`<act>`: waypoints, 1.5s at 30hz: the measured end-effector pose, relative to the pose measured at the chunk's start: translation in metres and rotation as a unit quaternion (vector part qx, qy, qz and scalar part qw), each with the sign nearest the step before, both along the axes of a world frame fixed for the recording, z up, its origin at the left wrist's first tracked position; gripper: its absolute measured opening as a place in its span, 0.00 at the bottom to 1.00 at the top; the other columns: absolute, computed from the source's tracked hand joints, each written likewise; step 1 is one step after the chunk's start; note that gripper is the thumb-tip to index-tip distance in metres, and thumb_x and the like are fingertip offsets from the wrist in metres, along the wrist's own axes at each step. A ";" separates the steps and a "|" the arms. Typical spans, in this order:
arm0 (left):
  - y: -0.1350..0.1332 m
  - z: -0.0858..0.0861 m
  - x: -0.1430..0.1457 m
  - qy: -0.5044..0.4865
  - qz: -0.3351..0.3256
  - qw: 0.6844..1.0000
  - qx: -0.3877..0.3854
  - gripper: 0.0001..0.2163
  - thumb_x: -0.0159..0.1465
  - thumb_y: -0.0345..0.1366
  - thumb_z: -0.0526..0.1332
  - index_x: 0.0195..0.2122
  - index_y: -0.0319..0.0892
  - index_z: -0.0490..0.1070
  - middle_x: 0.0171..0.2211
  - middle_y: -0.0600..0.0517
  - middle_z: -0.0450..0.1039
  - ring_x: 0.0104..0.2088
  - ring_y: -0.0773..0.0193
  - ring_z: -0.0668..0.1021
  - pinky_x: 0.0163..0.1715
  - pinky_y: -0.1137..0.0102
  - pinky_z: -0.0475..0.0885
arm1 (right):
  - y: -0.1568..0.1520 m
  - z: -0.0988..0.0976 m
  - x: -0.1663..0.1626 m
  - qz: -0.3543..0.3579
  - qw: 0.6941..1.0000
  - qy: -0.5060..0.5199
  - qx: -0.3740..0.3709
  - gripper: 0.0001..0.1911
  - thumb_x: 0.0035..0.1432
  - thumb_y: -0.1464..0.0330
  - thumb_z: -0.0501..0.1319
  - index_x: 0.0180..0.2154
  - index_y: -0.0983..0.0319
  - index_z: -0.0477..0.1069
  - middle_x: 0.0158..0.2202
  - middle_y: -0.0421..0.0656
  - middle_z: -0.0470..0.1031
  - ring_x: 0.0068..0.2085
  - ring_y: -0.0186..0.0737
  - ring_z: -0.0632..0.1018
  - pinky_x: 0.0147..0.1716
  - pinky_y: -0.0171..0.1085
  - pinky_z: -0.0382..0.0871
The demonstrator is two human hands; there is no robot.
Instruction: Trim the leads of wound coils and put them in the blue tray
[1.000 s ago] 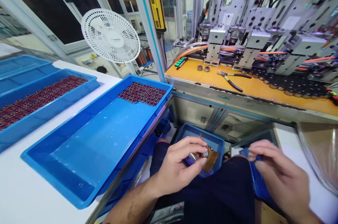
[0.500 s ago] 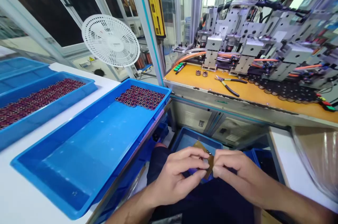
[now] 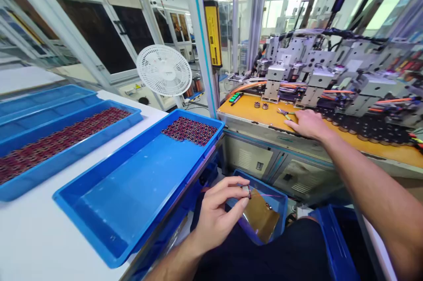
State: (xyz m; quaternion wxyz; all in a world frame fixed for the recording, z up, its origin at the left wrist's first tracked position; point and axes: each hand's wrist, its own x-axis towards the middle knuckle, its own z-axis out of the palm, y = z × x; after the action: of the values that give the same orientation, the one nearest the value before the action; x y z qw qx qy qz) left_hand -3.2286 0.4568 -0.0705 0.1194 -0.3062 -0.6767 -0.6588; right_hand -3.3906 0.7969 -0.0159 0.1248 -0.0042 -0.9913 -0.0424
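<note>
My left hand (image 3: 221, 212) pinches a small round metal part (image 3: 246, 191) between thumb and fingers. From that part a thin reddish wire (image 3: 267, 195) stretches to the right. Below it a blue bin (image 3: 283, 210) holds a brown sheet (image 3: 259, 219) with a few small parts (image 3: 268, 206) on it. At the machine bench my right hand (image 3: 308, 124) is closed over the handles of a pair of pliers (image 3: 284, 112). The pliers' jaws lie on the orange surface; most of the handles are hidden under my fingers.
On my left, a long blue tray (image 3: 128, 184) holds a cluster of small dark red parts (image 3: 191, 131) at its far end. Beside it stands another filled tray (image 3: 66, 140). A white fan (image 3: 164, 70) and machine fixtures (image 3: 319, 79) stand beyond. Two round parts (image 3: 261, 105) sit near the pliers.
My right hand has left my left hand and reached forward to the pliers on the bench. My left hand still pinches the small part, with its wire now visible. The camera view has shifted.
</note>
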 end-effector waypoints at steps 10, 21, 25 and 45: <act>0.003 -0.009 -0.006 -0.057 0.000 0.997 0.055 0.10 0.61 0.25 0.64 0.40 0.44 0.79 0.45 0.46 0.78 0.43 0.61 0.80 0.39 0.69 0.78 | 0.008 -0.022 0.077 0.079 0.995 0.028 0.045 0.28 0.55 0.61 0.59 0.53 0.72 0.67 0.43 0.58 0.69 0.44 0.57 0.73 0.44 0.48 0.69; 0.009 -0.013 -0.013 -0.022 -0.014 0.999 0.024 0.14 0.59 0.20 0.65 0.41 0.45 0.79 0.46 0.47 0.78 0.46 0.61 0.80 0.46 0.65 0.75 | -0.117 -0.119 0.267 0.152 0.744 -0.130 -0.637 0.28 0.64 0.74 0.56 0.62 0.49 0.54 0.45 0.44 0.73 0.42 0.34 0.79 0.47 0.32 0.74; 0.013 -0.014 -0.012 -0.021 -0.027 0.999 0.018 0.15 0.59 0.20 0.64 0.42 0.45 0.79 0.46 0.47 0.77 0.46 0.60 0.79 0.46 0.65 0.75 | -0.127 -0.111 0.273 0.203 0.648 -0.155 -0.718 0.38 0.59 0.81 0.55 0.65 0.44 0.55 0.52 0.44 0.72 0.50 0.37 0.78 0.56 0.39 0.70; 0.014 -0.013 -0.006 -0.003 -0.035 0.999 -0.006 0.15 0.58 0.19 0.64 0.42 0.43 0.78 0.46 0.46 0.77 0.46 0.60 0.80 0.46 0.64 0.76 | -0.138 -0.097 0.261 0.212 0.676 -0.088 -0.700 0.45 0.49 0.87 0.52 0.62 0.43 0.62 0.40 0.40 0.74 0.34 0.30 0.77 0.36 0.28 0.75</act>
State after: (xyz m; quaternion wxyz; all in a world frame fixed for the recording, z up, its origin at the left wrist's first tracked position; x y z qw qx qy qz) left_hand -3.2350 0.4710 -0.0831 0.0925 -0.3281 -0.6699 -0.6595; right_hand -3.1298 0.6586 -0.1128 0.0027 0.1235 -0.7118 0.6915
